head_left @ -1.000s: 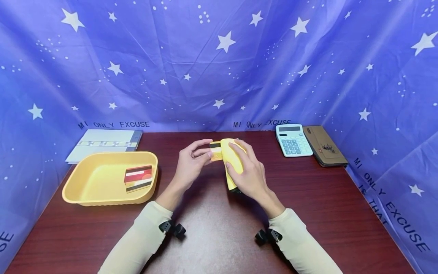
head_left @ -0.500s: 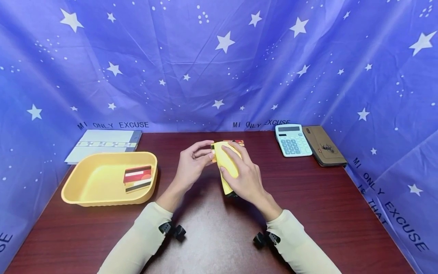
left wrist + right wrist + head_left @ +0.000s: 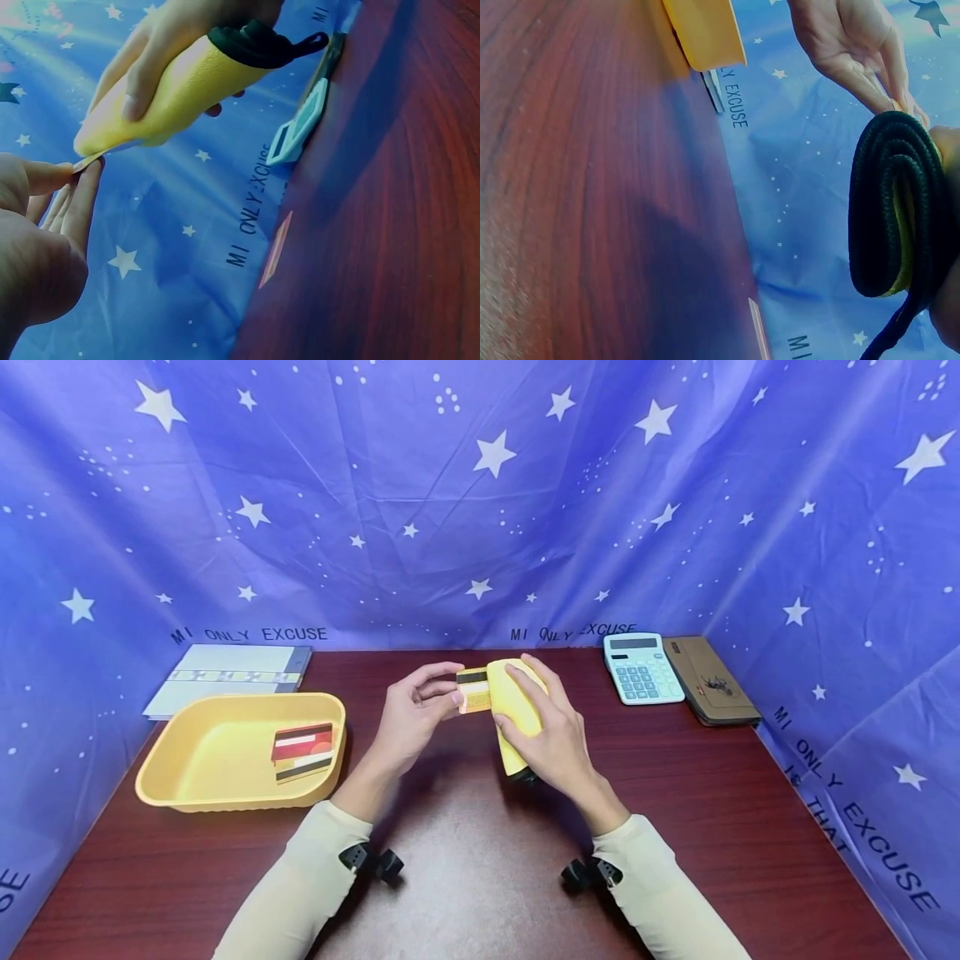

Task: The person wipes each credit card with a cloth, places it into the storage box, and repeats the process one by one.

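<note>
In the head view my left hand pinches the left end of a yellow bank card between thumb and fingers. Its black stripe and white strip show; the right part is hidden by a folded yellow cloth. My right hand grips this cloth from above. In the left wrist view the cloth has a dark edge with a small loop, and the card's edge runs into its lower end. Dark folded layers of the cloth show in the right wrist view.
At left a yellow tray holds a red card and a gold card; a grey-white box or book lies behind. A calculator and brown wallet lie at back right. Another card lies on the table.
The cloth slides left over the card, then back right, baring more of the card again. The red card seen behind the cloth half a second ago is now hidden in the head view.
</note>
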Demonstrator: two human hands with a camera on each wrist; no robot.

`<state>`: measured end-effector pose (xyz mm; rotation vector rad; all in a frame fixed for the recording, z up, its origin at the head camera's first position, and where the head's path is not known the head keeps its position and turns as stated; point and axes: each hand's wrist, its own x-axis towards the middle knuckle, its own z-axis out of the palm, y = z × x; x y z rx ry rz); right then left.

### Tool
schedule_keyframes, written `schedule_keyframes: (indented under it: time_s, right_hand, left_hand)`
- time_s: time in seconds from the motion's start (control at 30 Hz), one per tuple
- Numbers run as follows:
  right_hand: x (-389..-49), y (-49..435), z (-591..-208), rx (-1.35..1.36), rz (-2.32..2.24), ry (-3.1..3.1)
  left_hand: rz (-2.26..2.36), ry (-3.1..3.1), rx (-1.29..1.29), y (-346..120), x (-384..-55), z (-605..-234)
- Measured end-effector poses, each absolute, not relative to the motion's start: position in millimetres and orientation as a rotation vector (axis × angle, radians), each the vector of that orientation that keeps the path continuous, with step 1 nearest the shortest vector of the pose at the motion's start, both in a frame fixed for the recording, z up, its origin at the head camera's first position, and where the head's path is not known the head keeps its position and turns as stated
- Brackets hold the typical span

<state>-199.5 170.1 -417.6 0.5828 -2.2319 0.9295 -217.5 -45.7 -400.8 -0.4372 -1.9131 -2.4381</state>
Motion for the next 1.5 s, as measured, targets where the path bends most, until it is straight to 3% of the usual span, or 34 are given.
schedule_keyframes:
  time_s: [0.97, 1.5]
  right_hand:
    - [-210, 193, -414, 0.454, 1.021, -2.194]
    - [-211, 193, -412, 0.453, 1.015, -2.198]
  left_hand:
    - [-2.414, -1.905, -0.36, -63, -222, -391]
    - [-2.143, -2.127, -0.25, -147, -216, -377]
